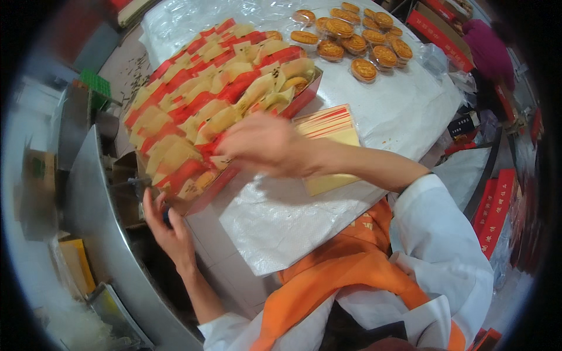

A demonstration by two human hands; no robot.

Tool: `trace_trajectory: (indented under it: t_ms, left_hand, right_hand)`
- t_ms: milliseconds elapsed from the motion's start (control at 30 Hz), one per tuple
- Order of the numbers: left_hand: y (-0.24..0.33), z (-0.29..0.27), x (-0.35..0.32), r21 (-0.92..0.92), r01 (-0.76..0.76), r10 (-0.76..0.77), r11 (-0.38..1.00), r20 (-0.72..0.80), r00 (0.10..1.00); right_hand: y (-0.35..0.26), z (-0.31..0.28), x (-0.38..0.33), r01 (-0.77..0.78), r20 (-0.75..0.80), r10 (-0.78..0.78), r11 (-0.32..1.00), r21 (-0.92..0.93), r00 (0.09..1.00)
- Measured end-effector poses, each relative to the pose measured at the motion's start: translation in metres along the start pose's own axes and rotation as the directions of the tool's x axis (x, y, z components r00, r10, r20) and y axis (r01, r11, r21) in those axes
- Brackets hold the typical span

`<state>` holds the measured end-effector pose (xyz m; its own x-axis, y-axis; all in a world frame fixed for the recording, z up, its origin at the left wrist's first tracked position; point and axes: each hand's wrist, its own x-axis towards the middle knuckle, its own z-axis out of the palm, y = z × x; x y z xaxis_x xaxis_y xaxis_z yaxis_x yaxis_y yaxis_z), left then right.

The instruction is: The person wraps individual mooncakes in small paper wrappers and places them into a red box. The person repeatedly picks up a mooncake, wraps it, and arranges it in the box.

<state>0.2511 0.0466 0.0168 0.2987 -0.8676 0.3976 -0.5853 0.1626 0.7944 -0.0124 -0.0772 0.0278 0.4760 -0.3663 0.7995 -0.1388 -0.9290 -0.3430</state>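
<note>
**Right hand (263, 143) over a box (218, 190) of red and tan packets (171, 159)**

The box stands at the far left of a table covered in white sheeting (404, 120), packed with rows of packets. The right hand is blurred above its near right part, fingers curled down toward the packets; whether they pinch one I cannot tell. The left hand (174, 240) is at the box's near left corner, thumb and forefinger spread apart; whether they press on the cardboard is unclear.

Small dark and red marks dot the tan packets, too small to make out. Printing is plainer elsewhere: pale characters run along a long red carton (439, 36) at far right and down a red panel (497, 212) at right. The orange apron (331, 266) bears pale lettering, partly lost in folds.

Under the right forearm lie yellow cards (328, 131) with red stripes. Round golden pastries (364, 70) in clear plastic sit on the table's far side.
</note>
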Motion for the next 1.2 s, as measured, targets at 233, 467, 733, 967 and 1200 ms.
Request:
trace_trajectory:
  t_ms: [233,467,733,967,1200]
  left_hand:
    - [0.031,0.043,-0.053,0.046,-0.295,0.297,0.954,-0.225,0.928]
    - [0.091,0.144,-0.052,-0.176,-0.340,0.367,0.924,0.155,0.917]
    - [0.136,0.252,-0.061,-0.468,0.407,-0.033,0.785,0.624,0.781]
    - [0.159,0.293,-0.071,-0.492,0.828,-0.144,0.268,0.830,0.539]
    - [0.158,0.284,-0.082,-0.456,0.608,-0.046,0.650,0.775,0.630]
  right_hand:
    - [0.117,-0.187,-0.122,-0.467,-0.083,0.656,0.437,-0.769,0.750]
    - [0.141,-0.195,-0.180,-0.515,-0.162,0.650,0.400,-0.758,0.742]
    - [0.053,-0.212,-0.196,-0.867,-0.221,0.951,0.291,0.404,0.216]
    - [-0.050,-0.200,-0.193,-0.373,0.191,0.960,-0.103,0.922,0.206]
    - [-0.062,-0.193,-0.195,-0.759,0.010,0.967,0.193,0.622,0.254]
